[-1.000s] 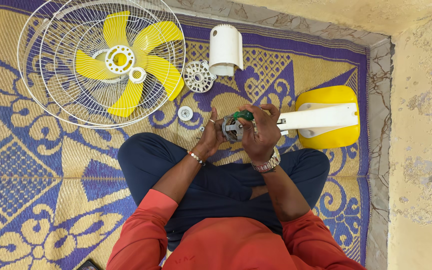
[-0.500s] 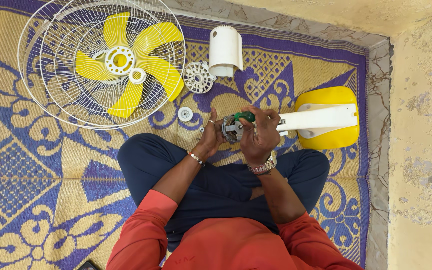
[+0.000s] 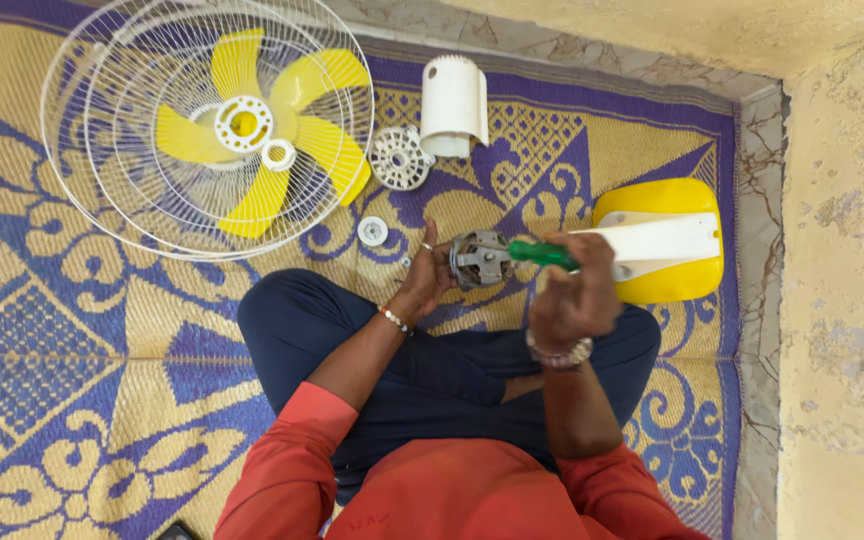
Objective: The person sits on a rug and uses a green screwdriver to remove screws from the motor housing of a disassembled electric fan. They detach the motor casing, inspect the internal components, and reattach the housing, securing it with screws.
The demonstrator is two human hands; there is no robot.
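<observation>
The small grey motor point(image 3: 479, 259) is being held up over the lap, just above the patterned mat point(image 3: 72, 400). It is being cupped by the left hand point(image 3: 427, 280), with the fingers point(image 3: 439, 250) bent around its left side and touching it. A green-handled screwdriver point(image 3: 542, 254) is being gripped by the right hand point(image 3: 574, 290), whose fingers are wrapped tight around the handle. The tip is being pointed at the right side of the motor, and whether it is sitting in a screw cannot be told.

Trouble could be caused by a slip. The motor is being held by one hand only, with nothing under it, so if the screwdriver is pushed hard, the motor could be knocked loose and dropped on the legs or the mat. The left fingers are sitting very close to the tip, so they could be poked if it jumps off. A tiny screw could be lost in the busy pattern of the mat.

Well away, at the top left, the wire cage point(image 3: 102, 130) with the yellow blades point(image 3: 282, 130) is lying. The white cover point(image 3: 452, 105), a round white part point(image 3: 398, 158) and a small white cap point(image 3: 372, 231) are lying near it. The yellow base point(image 3: 657, 240) is lying just to the right of the hands.
</observation>
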